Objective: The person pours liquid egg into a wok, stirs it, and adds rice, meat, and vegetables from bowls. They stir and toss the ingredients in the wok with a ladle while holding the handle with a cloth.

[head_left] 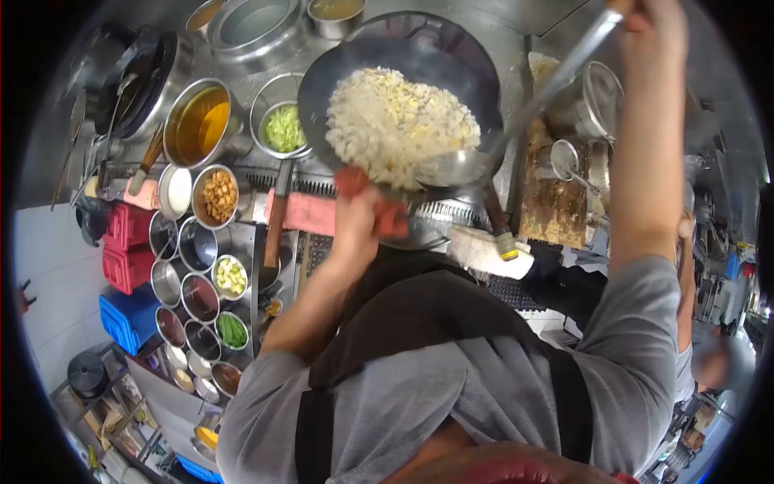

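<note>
Rice mixed with yellow bits (395,121) fills the middle of a dark wok (322,73). My left hand (359,218) is wrapped round a red cloth (391,219) at the wok's near edge. High at the right, my right hand (637,18) grips the handle end of a long metal ladle (451,168). The ladle's bowl rests low in the wok, at the rice's near right side. Just left of the wok, a strainer (256,105) holds chopped green vegetable (285,129).
Pots of orange liquid (197,121) and browned pieces (219,196) stand left, above several ingredient tins (200,297). A wooden-handled tool (497,214) lies below the wok's right side. Further right are a worn board (556,202) and a metal pot (592,97). Another person (713,363) is at far right.
</note>
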{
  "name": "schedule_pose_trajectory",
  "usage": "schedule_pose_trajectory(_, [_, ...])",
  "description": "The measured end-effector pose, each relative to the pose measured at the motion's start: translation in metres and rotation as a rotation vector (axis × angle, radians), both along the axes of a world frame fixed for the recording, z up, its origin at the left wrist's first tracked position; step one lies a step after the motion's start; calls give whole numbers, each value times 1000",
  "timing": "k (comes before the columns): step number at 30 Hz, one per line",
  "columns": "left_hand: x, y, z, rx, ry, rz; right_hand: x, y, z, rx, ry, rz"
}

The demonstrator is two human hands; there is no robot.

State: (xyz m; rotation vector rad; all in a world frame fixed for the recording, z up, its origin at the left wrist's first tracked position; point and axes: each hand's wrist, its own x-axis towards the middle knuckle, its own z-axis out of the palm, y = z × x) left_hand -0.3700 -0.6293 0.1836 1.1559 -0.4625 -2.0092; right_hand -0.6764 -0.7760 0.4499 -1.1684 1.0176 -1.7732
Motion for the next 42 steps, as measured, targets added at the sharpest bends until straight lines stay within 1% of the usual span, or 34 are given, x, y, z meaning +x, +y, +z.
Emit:
schedule_pose_trajectory(2, [-22,-36,-31,49,-45,-26,39,0,-63,30,153,-517])
schedule_pose_trajectory(4, [-28,-46,-91,-14,-46,-61,50,-10,-104,-40,125,-568])
schedule_pose_trajectory(5, [-29,-43,-107,-65,-35,-101,52,-12,-110,-157,134,-585])
schedule_pose_trajectory(6, [-21,-19,-94,-61,-59,-70,52,-4,-104,-154,135,-598])
schedule_pose_trajectory(7, [-4,15,-76,-64,-83,-36,53,7,-88,-255,150,-543])
schedule_pose_trajectory(8, [24,40,-106,-76,19,-91,54,17,-72,-357,154,-490])
schedule_pose_trajectory(9, [29,59,-82,-19,-172,-60,46,22,-53,-403,140,-451])
schedule_pose_trajectory(10, [27,54,-58,-18,-182,-48,42,29,-37,-381,130,-426])
schedule_pose_trajectory(12, [20,33,-12,29,-7,38,65,47,-21,-251,109,-501])
schedule_pose_trajectory(13, [9,8,3,18,57,-13,73,58,-28,-261,163,-425])
schedule_pose_trajectory(14, [-6,-13,-23,-38,64,-44,81,66,-44,-275,227,-349])
schedule_pose_trajectory(15, [-20,-32,-48,-49,77,-89,94,57,-61,-83,294,-648])
schedule_pose_trajectory(16, [-25,-36,-69,-55,80,-89,92,48,-94,-167,342,-546])
schedule_pose_trajectory(17, [-27,-37,-88,-78,46,-72,87,31,-121,-248,359,-589])
schedule_pose_trajectory(18, [-29,-36,-89,-100,13,-60,97,37,-122,-160,321,-572])
schedule_pose_trajectory(19, [-20,-12,-91,-102,14,-47,96,42,-119,-235,326,-507])
schedule_pose_trajectory(20, [-11,13,-79,-73,-81,-14,92,44,-110,-320,338,-436])
schedule_pose_trajectory(21, [16,33,-120,-50,-66,-94,91,56,-87,-302,305,-419])
schedule_pose_trajectory(22, [22,53,-71,-59,-117,-103,89,68,-58,-287,270,-398])
schedule_pose_trajectory(24, [25,55,-38,-61,-146,-18,78,73,-31,-253,220,-384])
schedule_pose_trajectory(26, [10,12,-18,-41,48,6,75,59,-34,-278,149,-337])
schedule_pose_trajectory(28, [-23,-35,-35,-141,47,-61,85,44,-66,-146,287,-525])
schedule_pose_trajectory(29, [-25,-43,-59,-141,48,-55,74,20,-99,-248,400,-607])
schedule_pose_trajectory(30, [-26,-47,-92,-100,10,-107,81,19,-110,-176,199,-471])
schedule_pose_trajectory(32, [-20,-25,-110,-102,-27,-141,75,10,-125,-422,519,-697])
schedule_pose_trajectory(33, [-9,4,-106,-160,-21,-118,75,21,-110,-379,428,-616])
schedule_pose_trajectory(34, [0,27,-81,-240,-33,-54,80,40,-87,-335,330,-535])
schedule_pose_trajectory(35, [17,45,-79,-318,-150,-140,77,56,-64,-276,279,-464])
schedule_pose_trajectory(36, [18,35,-62,-318,-153,-136,71,62,-41,-302,95,-355])
schedule_pose_trajectory(38, [20,13,-18,-16,-7,30,68,54,-39,-303,108,-359])
schedule_pose_trajectory(39, [19,-15,-42,-21,46,-53,81,53,-44,-225,139,-433])
schedule_pose_trajectory(40, [2,-37,-63,-5,-55,-123,96,51,-56,-144,174,-508])
schedule_pose_trajectory(41, [-14,-50,-64,-89,-3,-132,97,36,-78,-52,170,-515])
schedule_pose_trajectory(42, [-20,-68,-103,-79,3,-162,97,27,-91,-113,138,-517])
